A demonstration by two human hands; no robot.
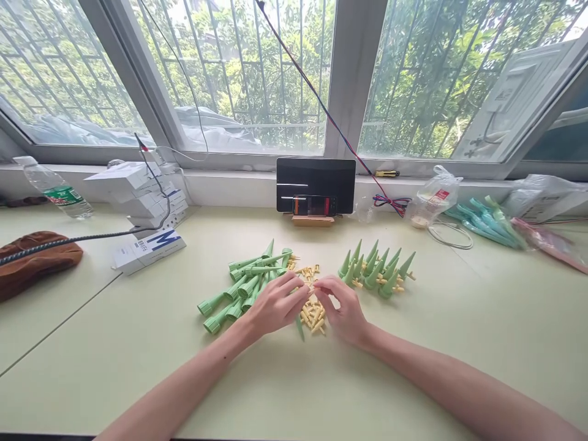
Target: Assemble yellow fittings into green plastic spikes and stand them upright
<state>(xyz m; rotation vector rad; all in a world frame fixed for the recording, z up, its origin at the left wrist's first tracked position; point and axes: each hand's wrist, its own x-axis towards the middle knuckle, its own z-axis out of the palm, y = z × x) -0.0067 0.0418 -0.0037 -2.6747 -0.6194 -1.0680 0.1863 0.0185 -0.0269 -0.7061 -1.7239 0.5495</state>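
Over the middle of the table, my left hand (282,301) and my right hand (344,308) meet fingertip to fingertip. From under the left hand's closed fingers pokes the narrow tip of a green plastic cone (300,329); the rest of it is hidden. A small pale yellow peg (313,291) shows between the fingertips, pinched by the right thumb and forefinger and mostly covered. Below and behind the hands lies a pile of yellow pegs (315,315). Loose green cones (225,300) lie heaped to the left. At right, several cones with yellow pegs (374,269) stand point up in rows.
A tablet (316,177) with a phone (315,206) before it stands at the back. White boxes (147,251), a water bottle (62,193) and a brown pouch (39,260) are at left. A plastic cup in a bag (432,199) and teal packets (489,223) sit back right.
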